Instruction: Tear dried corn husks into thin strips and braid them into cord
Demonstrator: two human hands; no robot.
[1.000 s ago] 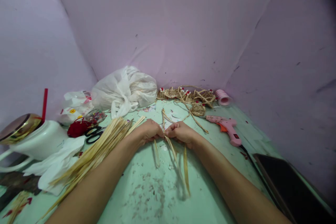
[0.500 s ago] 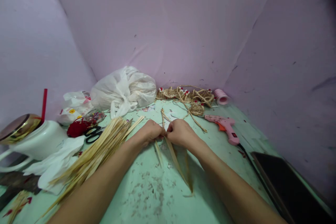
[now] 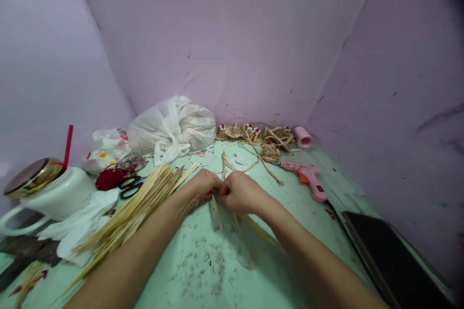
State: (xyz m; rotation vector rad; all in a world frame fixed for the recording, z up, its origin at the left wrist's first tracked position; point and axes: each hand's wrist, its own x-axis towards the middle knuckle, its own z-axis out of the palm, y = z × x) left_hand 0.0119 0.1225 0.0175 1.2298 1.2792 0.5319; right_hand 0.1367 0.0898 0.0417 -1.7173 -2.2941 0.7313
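Note:
My left hand [image 3: 206, 186] and my right hand [image 3: 239, 192] meet over the middle of the table, fingers closed and nearly touching. Between them they pinch a braid of dry straw strips [image 3: 224, 160], its finished end pointing away from me. Loose strip ends [image 3: 242, 236] hang toward me below my fingers, some blurred. The exact grip of the fingertips is hidden. Beside my left forearm lies a bundle of flat dry straw strips [image 3: 145, 210].
At the back sit a white plastic bag [image 3: 172, 128], braided straw pieces with red and white beads [image 3: 253, 135] and a pink spool [image 3: 303, 137]. A pink glue gun [image 3: 306, 177] and a dark tablet-like slab [image 3: 391, 260] lie right. Black scissors [image 3: 130, 187], red yarn [image 3: 110, 177] and a white pot [image 3: 61, 195] stand left.
My right hand has turned and shifted slightly left, closer to my left hand. The loose strip ends have swung, one now slanting right beneath my right wrist. The view has moved slightly.

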